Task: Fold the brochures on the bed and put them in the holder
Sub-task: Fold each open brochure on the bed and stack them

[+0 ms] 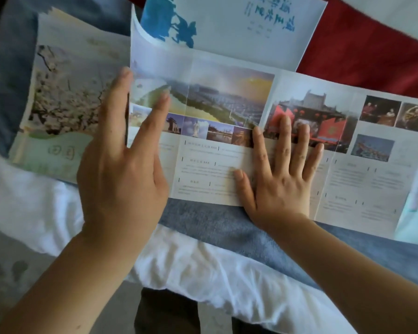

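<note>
First fold in hand: left hand (121, 169) pinched the brochure (227, 92) by its raised end panel, right hand (280, 179) lay flat pinning it, and next, I reckoned, came swinging over and creasing.

Open brochure (215, 165) — body print blurred; "AAA" seems to end two small headings. White brochure (251, 39) — blue brush characters, unreadable. Green brochure (58, 104): pale characters, unreadable.

Small print on the open brochure (215, 150) is illegible.
</note>
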`<state>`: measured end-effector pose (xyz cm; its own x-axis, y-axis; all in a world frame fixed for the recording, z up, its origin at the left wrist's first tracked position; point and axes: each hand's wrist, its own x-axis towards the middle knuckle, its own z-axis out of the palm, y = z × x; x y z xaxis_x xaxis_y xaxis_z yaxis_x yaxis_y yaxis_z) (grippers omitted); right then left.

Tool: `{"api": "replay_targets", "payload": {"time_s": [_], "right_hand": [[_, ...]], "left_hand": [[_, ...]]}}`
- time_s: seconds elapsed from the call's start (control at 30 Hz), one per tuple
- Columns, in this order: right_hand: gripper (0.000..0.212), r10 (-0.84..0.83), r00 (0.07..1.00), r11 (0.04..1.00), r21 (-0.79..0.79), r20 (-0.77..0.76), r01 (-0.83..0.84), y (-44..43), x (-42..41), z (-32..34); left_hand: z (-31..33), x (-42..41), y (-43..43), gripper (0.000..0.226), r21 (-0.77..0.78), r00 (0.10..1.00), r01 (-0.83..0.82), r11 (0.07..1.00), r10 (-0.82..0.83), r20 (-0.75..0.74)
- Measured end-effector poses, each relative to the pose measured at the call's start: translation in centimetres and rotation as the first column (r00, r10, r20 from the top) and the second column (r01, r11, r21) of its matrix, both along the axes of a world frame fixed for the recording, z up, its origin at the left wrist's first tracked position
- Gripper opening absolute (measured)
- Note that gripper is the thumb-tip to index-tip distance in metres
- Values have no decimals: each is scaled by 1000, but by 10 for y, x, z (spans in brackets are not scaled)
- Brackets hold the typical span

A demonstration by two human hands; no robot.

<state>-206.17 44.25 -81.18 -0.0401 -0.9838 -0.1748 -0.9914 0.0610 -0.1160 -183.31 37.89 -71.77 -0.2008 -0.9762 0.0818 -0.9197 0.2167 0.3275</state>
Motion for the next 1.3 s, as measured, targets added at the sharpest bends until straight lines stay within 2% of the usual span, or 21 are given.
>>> {"api": "replay_targets", "payload": {"time_s": [0.13, 0.37, 0.47, 0.57, 0.8, 0.93, 1.3], "right_hand": [[76, -2, 1000, 1000, -5, 4, 2, -1, 0, 1], [76, -2, 1000, 1000, -21, 14, 3, -2, 1, 2], [75, -2, 1000, 999, -32, 13, 3, -2, 1, 1], [75, -3, 1000, 999, -37, 14, 3, -2, 1, 1], [76, -8, 1000, 999, -36, 9, 9, -1, 0, -1], [77, -11, 1000, 999, -30, 2, 11, -1, 0, -4], [76, 1, 1000, 999, -32, 28, 0, 0, -1, 1]], "left_hand": [[1, -6, -4, 77, 55, 998, -27, 998, 29, -52], [-15, 2, -6, 60, 157, 943, -46, 987, 94, -319], [-19, 3, -7, 63, 289, 894, -88, 953, 203, -399], [-20, 3, -8, 67, 339, 891, -88, 937, 227, -393], [-19, -5, -2, 73, 380, 865, 56, 923, 145, -481], [-18, -15, 1, 76, 355, 865, 123, 927, 75, -496], [-13, -48, 15, 81, 263, 869, 131, 956, 17, -494]]}}
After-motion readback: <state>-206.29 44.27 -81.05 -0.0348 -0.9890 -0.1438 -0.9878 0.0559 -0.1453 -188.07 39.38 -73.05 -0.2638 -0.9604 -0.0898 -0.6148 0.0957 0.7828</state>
